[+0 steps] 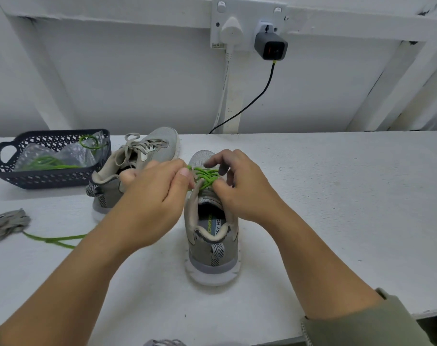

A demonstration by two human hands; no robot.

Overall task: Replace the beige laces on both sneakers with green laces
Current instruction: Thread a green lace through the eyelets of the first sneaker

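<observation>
While the white surface (337,196) carries everything, the dark basket (3,171) sits at its far left, holding a clear plastic bag (62,153) and spare green cord (47,162). Just right of the basket lies the far sneaker (160,143), toe away and beige laces (140,146) threaded in it. The near sneaker (212,245) stands at the middle, heel toward the person, close beside the far one. The left hand (150,201) reaches over its left side, fingers curled, thumb and forefinger pinching the green lace (207,176) criss-crossed over the tongue. The right hand (245,188) arches over the right side, fingers bent, thumb and fingertips nipping the same lace. At the left edge lies a bundle of removed beige lace (8,226), with a loose green strand (57,238) trailing from it.
</observation>
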